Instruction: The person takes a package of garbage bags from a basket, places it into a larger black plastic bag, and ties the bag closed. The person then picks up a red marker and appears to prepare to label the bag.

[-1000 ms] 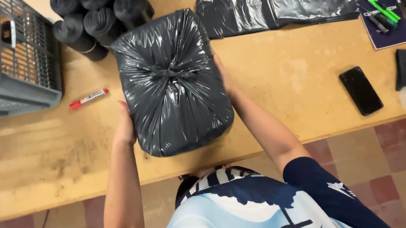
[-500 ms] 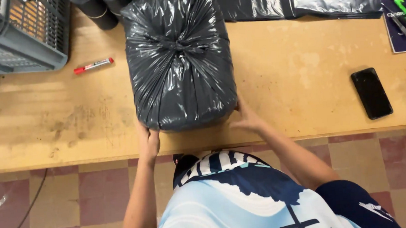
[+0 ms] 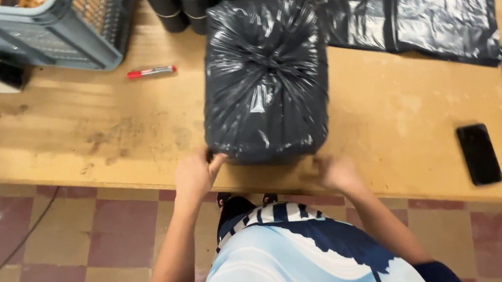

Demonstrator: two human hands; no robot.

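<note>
Standing at the near edge of a wooden table (image 3: 88, 139), the person wears a blue and white shirt (image 3: 304, 254) and reaches both bare arms forward over a chequered red and tan floor (image 3: 65, 239). The left hand (image 3: 195, 173) sits at seven o'clock of a bulging black plastic bag (image 3: 264, 76), its fingertips touching the bag's near left corner, fingers loosely curled and holding nothing. The right hand (image 3: 337, 170), at five o'clock of the bag, lies at the near right corner; motion blur hides whether it touches the plastic or how far its fingers are spread. The bag rests on the table just beyond the hands, tied shut, its gathered knot near the middle of its top. Out at three o'clock of the hands a dark phone (image 3: 479, 153) lies flat near the table's edge. At ten o'clock of the bag lies a red marker (image 3: 151, 71), well apart from it. Farther off, at eleven o'clock, stands a grey plastic crate (image 3: 64, 30); at twelve o'clock several black rolls (image 3: 182, 6) stand just behind the bag, and at one o'clock flat black bags (image 3: 417, 14) lie spread out.
</note>
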